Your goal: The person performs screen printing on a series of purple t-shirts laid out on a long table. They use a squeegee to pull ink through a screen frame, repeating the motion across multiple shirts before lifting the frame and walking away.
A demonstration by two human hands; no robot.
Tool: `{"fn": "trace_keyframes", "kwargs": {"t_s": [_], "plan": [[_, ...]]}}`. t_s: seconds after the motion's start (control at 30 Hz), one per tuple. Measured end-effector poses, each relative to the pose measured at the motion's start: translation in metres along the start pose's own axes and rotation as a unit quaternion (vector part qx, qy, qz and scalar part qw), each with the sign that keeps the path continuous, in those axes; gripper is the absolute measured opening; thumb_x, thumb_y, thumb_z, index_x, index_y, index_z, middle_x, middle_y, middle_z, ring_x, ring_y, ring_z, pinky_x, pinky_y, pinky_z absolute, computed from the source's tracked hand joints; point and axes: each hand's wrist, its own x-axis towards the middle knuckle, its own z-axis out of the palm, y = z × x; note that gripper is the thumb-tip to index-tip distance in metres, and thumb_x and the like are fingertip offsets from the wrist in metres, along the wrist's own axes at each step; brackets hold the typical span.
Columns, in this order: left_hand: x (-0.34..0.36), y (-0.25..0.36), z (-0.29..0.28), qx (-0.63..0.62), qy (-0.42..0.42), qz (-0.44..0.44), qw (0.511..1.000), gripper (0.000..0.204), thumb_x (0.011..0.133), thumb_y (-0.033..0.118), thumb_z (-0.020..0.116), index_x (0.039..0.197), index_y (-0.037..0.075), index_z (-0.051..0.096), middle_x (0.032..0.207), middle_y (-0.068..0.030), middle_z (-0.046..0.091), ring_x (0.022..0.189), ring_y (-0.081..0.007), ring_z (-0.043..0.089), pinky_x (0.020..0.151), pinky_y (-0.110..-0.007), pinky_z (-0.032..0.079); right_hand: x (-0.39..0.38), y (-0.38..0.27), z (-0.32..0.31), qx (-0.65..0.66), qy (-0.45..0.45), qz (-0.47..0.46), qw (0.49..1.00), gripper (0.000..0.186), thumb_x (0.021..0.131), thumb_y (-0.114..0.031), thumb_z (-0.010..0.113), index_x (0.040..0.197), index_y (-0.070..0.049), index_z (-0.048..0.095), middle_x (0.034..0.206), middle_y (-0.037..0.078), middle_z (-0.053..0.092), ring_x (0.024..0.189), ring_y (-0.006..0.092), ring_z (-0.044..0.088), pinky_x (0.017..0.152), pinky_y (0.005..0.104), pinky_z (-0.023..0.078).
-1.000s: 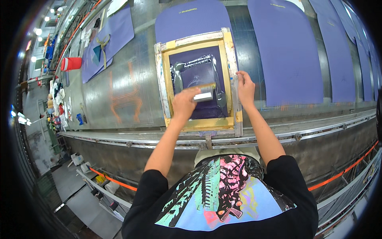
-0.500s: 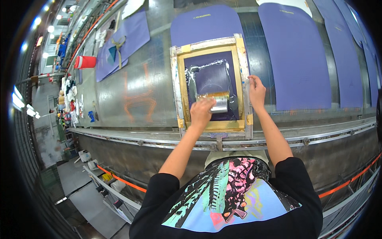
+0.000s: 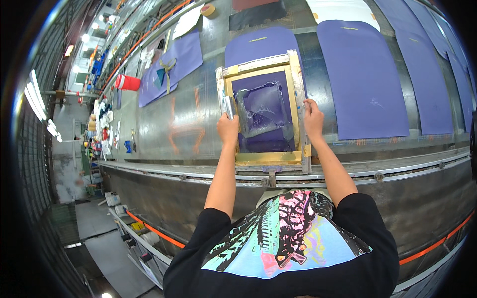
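Observation:
A wooden-edged printing screen (image 3: 258,63), bordered inside with yellow tape, lies over a purple sheet (image 3: 263,43) on the metal table. Clear, glossy ink (image 3: 266,104) is smeared across its mesh. At the screen's left bar, my left hand (image 3: 228,130) is closed on a squeegee (image 3: 228,106) with a shiny metal face, turned nearly edge-on along that bar. My right hand (image 3: 313,120) has its fingers closed on the right bar. Its fingertips are partly hidden against the wood.
More purple sheets (image 3: 362,84) lie in a row to the right. At the left are stacked purple pieces (image 3: 186,64) and a red container (image 3: 128,83). A tape roll (image 3: 207,10) sits at the far edge. A metal rail (image 3: 338,178) runs along the near edge.
My left hand has carried the squeegee from the middle of the mesh to the screen's left bar and turned it. My right hand stays at the right bar.

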Motion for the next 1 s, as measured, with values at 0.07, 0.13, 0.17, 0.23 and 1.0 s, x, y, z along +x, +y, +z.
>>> {"fn": "trace_keyframes", "kwargs": {"t_s": [0.07,0.13,0.17,0.23,1.0], "plan": [[0.001,0.015,0.014,0.019,0.011,0.006,1.000,0.035,0.079,0.031,0.073,0.087,-0.004,0.068,0.084,-0.0247,0.073,0.083,-0.0446,0.071,0.079,-0.051,0.054,-0.003,0.008,-0.007,0.011,0.011,-0.013,1.000,0.016,0.106,-0.017,0.057,0.111,-0.008,0.069,0.071,0.021,0.063,0.065,0.0409,0.064,0.061,0.0481,0.046],[0.013,0.033,0.024,0.045,-0.004,0.012,0.999,0.036,0.079,0.030,0.074,0.096,-0.002,0.072,0.089,-0.0236,0.074,0.086,-0.0430,0.072,0.081,-0.050,0.056,-0.003,0.016,-0.006,0.040,0.025,-0.029,0.998,0.016,0.105,-0.017,0.057,0.111,-0.008,0.069,0.072,0.021,0.064,0.068,0.0419,0.065,0.061,0.0491,0.046],[0.013,0.040,0.025,0.059,-0.012,0.010,0.998,0.037,0.078,0.029,0.074,0.101,-0.001,0.074,0.091,-0.0230,0.075,0.088,-0.0422,0.073,0.082,-0.049,0.056,-0.005,0.016,-0.007,0.033,0.006,-0.009,0.999,0.016,0.105,-0.017,0.057,0.111,-0.007,0.068,0.074,0.022,0.065,0.068,0.0419,0.065,0.062,0.0489,0.047],[0.012,0.052,0.025,0.020,-0.074,0.058,0.995,0.041,0.079,0.027,0.075,0.114,0.007,0.074,0.099,-0.0195,0.077,0.093,-0.0410,0.073,0.084,-0.049,0.057,-0.007,0.023,-0.004,0.043,0.004,-0.009,0.999,0.016,0.105,-0.016,0.057,0.111,-0.006,0.068,0.074,0.022,0.065,0.069,0.0421,0.065,0.063,0.0488,0.047],[-0.110,-0.164,-0.002,-0.408,-0.092,-0.153,0.896,0.051,0.099,0.042,0.074,0.125,-0.002,0.067,0.116,-0.0077,0.071,0.100,-0.0184,0.067,0.091,-0.034,0.053,-0.056,0.046,0.036,0.117,0.005,0.004,0.993,0.024,0.108,-0.025,0.060,0.113,-0.005,0.072,0.070,-0.003,0.050,0.062,0.0049,0.044,0.054,0.0267,0.036]]}}
